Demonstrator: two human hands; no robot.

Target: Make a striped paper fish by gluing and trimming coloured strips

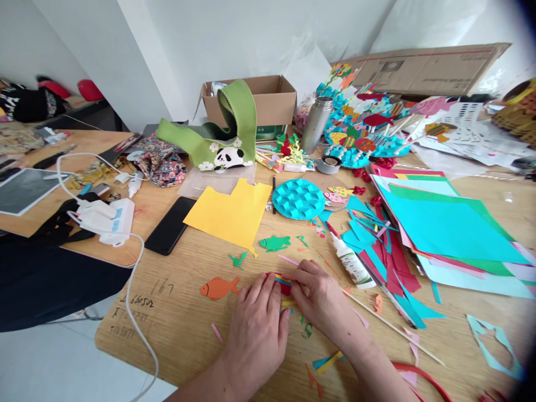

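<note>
A small red paper cutout (285, 288) with yellow and blue strips across it lies on the table between my hands. My left hand (260, 318) holds its left side, the fingers laid over it and the thumb towards the near edge. From the right, my right hand (316, 293) pinches the cutout's upper right edge by the strips. Fingers hide most of its outline. An orange paper fish (218, 287) lies left of my left hand, and a green paper fish (274, 243) is beyond both hands. Right of my right hand rests a white glue bottle (354, 263).
A yellow sheet (234, 211), black phone (166, 226) and blue woven paper disc (298, 199) lie farther back. Coloured sheets (456, 223) are stacked right. A thin stick (393, 326) slants beside my right forearm. A cable (136, 296) from a power strip (118, 223) hangs over the left edge.
</note>
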